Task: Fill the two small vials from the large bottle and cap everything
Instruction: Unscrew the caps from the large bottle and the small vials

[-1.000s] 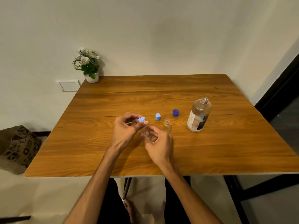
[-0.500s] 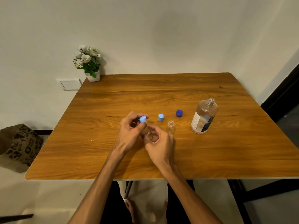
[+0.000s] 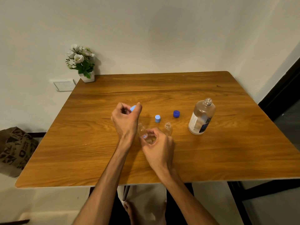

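My left hand [image 3: 125,118] pinches a light-blue plastic cap [image 3: 132,108]; my right hand [image 3: 156,144] grips a small clear vial [image 3: 144,132]. Everything stands uncapped; whether the vials are filled, I cannot tell.

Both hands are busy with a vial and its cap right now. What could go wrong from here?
1. The large bottle stands uncapped; its dark blue cap lies apart, so a bump could spill it.
2. The second vial stands open right beside the right hand, which holds the first vial; a careless move may topple it.
3. The left hand pinches the light blue cap only at the fingertips; it could slip and roll.
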